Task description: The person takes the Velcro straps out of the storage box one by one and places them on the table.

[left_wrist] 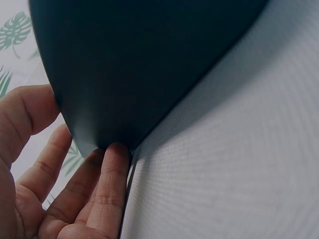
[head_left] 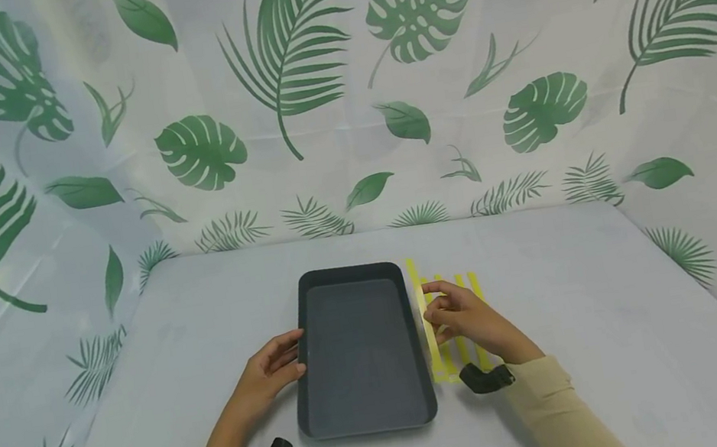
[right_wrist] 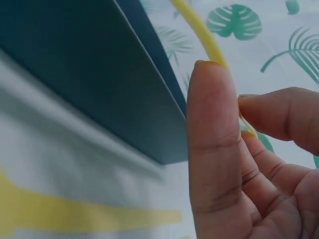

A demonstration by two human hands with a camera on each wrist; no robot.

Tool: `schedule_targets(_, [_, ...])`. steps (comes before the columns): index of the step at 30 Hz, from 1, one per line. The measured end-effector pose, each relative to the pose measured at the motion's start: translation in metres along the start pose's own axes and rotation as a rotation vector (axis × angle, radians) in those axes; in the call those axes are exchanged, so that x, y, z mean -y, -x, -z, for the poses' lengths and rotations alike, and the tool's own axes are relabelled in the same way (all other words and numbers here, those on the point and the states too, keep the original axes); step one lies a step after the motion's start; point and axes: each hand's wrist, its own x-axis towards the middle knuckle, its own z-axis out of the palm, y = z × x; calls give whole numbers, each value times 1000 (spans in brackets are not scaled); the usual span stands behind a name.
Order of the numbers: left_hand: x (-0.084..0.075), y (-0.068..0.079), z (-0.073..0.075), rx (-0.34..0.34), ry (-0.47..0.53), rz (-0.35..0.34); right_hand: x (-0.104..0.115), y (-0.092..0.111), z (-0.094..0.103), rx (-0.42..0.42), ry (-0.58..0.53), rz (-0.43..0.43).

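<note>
A dark grey rectangular tray with raised sides lies on the white table. My left hand touches its left side from outside, fingers loosely bent; the left wrist view shows the fingertips against the tray's dark wall. Close to the opposite side, my right hand pinches a narrow yellow strip between thumb and fingers. The strip stands raised beside the tray wall and curves in the right wrist view. Whether it touches the tray I cannot tell.
Several more yellow strips lie side by side on the table, partly under my right hand. A leaf-printed white cloth rises behind and along both sides of the table. Each sleeve cuff carries a black wrist device.
</note>
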Motion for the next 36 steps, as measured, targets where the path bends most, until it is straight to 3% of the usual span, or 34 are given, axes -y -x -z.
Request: schedule_targets(36, [-3, 0, -3, -16, -12, 33, -24, 33, 47, -111, 36, -69])
